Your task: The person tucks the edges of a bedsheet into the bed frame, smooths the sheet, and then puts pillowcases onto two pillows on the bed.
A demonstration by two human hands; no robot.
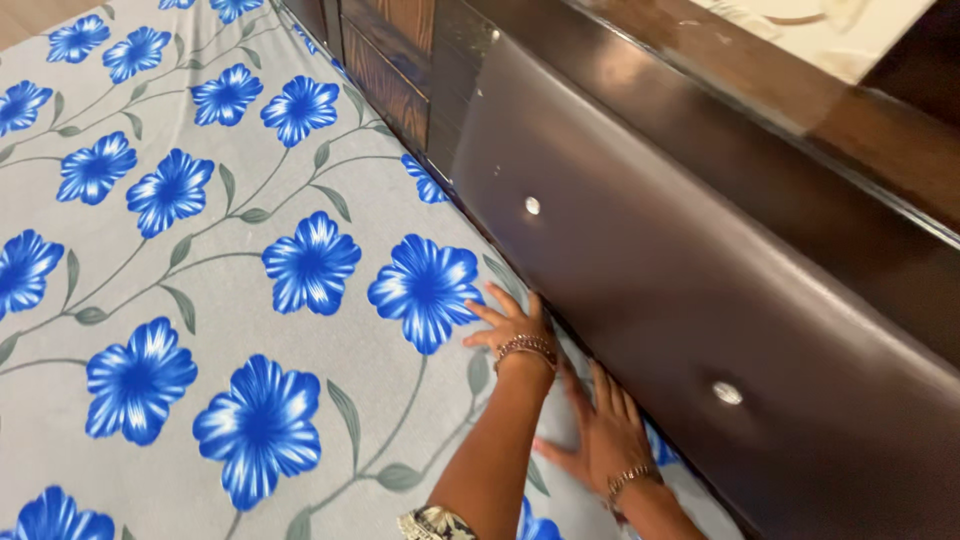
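- We see the fingers [492, 312] of the left hand [513, 325] spread apart and laid flat, their tips at the edge where the bed meets the headboard; they clamp on nothing.
- The fingers [608, 390] of the right hand [598, 435] lie side by side, only slightly parted, pressed flat and pointing along the same edge, also gripping nothing.
- Both hands rest on the bedsheet [220, 290], a grey cloth printed with large blue flowers and green-grey stems, right where it runs into the seam beside the headboard.
- The left hand lies further up the bed than the right; the two are near each other but not touching.
- Each wrist wears bangles [527, 347]; on the right wrist we see a similar band.
- A patterned sleeve edge [436, 524] shows on the left arm at the bottom of the view.
- The sheet covers the whole bed surface to the left of the hands and looks smooth there.
- The headboard [640, 260] is dark brown, glossy and padded, with two round pale buttons [532, 205] set into it.
- Above the padding runs a brown wooden ledge [800, 110].
- Beyond the headboard's far end stands a dark wooden panel [395, 55].
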